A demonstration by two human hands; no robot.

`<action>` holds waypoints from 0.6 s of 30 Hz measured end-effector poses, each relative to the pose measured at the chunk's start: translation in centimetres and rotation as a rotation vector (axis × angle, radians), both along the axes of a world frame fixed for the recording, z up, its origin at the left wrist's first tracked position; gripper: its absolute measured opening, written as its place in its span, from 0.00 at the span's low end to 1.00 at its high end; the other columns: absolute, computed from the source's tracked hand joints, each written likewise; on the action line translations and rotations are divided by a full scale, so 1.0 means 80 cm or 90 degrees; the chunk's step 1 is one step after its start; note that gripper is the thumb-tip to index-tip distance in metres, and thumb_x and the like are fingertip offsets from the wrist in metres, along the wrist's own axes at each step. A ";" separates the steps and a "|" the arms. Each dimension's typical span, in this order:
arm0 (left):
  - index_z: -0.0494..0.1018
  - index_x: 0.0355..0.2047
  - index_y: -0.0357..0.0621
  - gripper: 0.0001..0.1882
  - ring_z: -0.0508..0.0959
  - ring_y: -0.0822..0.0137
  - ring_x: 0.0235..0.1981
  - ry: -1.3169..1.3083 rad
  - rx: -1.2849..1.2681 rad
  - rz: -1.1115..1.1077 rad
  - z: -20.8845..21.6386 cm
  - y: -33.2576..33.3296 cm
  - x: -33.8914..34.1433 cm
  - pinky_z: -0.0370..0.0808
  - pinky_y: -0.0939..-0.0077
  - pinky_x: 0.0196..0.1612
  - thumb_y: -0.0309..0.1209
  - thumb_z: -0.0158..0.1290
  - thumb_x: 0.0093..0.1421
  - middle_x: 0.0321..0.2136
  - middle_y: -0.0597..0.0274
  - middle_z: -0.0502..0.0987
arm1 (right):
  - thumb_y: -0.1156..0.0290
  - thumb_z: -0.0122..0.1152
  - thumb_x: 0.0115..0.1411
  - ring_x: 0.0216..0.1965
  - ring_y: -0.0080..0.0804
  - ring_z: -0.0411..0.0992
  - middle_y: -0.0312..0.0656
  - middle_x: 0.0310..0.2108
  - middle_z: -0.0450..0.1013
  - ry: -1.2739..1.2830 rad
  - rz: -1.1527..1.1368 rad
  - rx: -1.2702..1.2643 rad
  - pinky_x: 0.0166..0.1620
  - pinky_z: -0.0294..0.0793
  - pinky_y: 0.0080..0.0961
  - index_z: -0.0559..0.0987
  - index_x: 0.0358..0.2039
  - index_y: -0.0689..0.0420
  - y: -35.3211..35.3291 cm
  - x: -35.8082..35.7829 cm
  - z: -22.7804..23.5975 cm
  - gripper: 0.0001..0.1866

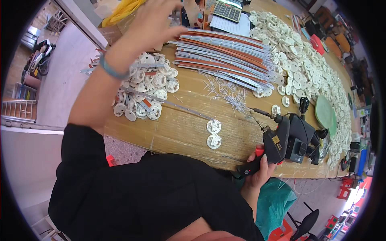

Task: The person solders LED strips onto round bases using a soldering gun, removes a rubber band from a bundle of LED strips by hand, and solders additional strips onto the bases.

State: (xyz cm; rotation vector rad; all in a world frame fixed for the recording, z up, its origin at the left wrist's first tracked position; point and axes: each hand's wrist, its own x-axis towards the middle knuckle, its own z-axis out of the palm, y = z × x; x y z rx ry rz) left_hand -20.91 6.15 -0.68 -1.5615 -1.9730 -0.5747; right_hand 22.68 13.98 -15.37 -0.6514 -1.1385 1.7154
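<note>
Two round white discs (213, 133) lie side by side on the near part of the wooden worktable (181, 128), at the end of a thin metal strip (185, 107) that runs back toward a heap of like discs (146, 90). The right hand (259, 168) is closed around the grip of a black hot-glue gun (273, 146), a finger near its red trigger and its nozzle pointing up and left toward the loose bundle of fine wires (229, 92); the gun rests just beside a black stand (301, 138). The left hand (155, 18), a blue band (110, 69) at its wrist, is raised over the far edge of the table with fingers loosely spread; it appears to hold nothing, though motion blur leaves this uncertain. Beyond it lies a fan of long metal strips (225, 54), some backed in brown, and to the right a broad drift of white discs (305, 68) beside a green plate (325, 114). A calculator (227, 10) sits at the far end. The step in hand is judged to be fetching a fresh part with the left hand while the gun waits ready. A next move would call for a strip or disc laid flat near the two discs, with the nozzle brought down onto the joint.
</note>
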 end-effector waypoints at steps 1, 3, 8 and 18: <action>0.71 0.49 0.43 0.28 0.72 0.52 0.51 -0.041 0.054 -0.128 0.007 0.007 -0.024 0.68 0.60 0.53 0.40 0.65 0.51 0.46 0.54 0.74 | 0.76 0.54 0.60 0.28 0.36 0.73 0.57 0.43 0.74 0.004 -0.002 -0.002 0.30 0.75 0.28 0.66 0.54 0.67 0.000 -0.001 0.001 0.21; 0.69 0.52 0.39 0.33 0.71 0.54 0.52 -0.084 0.109 -0.262 0.014 0.029 -0.044 0.68 0.62 0.55 0.41 0.67 0.50 0.48 0.52 0.72 | 0.77 0.54 0.60 0.28 0.36 0.73 0.57 0.43 0.74 0.006 -0.009 -0.004 0.30 0.75 0.28 0.67 0.54 0.67 0.001 -0.001 0.001 0.21; 0.64 0.56 0.41 0.47 0.63 0.52 0.60 0.211 -0.042 0.137 -0.033 0.075 -0.106 0.56 0.51 0.62 0.50 0.71 0.39 0.53 0.51 0.68 | 0.71 0.51 0.65 0.29 0.33 0.71 0.55 0.45 0.71 -0.035 0.021 0.029 0.31 0.73 0.24 0.64 0.56 0.65 0.002 0.001 0.000 0.21; 0.66 0.52 0.42 0.43 0.66 0.53 0.57 0.162 -0.158 0.233 -0.025 0.105 -0.085 0.56 0.51 0.62 0.45 0.72 0.37 0.49 0.52 0.70 | 0.70 0.53 0.64 0.29 0.32 0.71 0.54 0.44 0.71 -0.051 0.029 0.021 0.30 0.73 0.24 0.64 0.55 0.66 0.003 0.001 0.001 0.22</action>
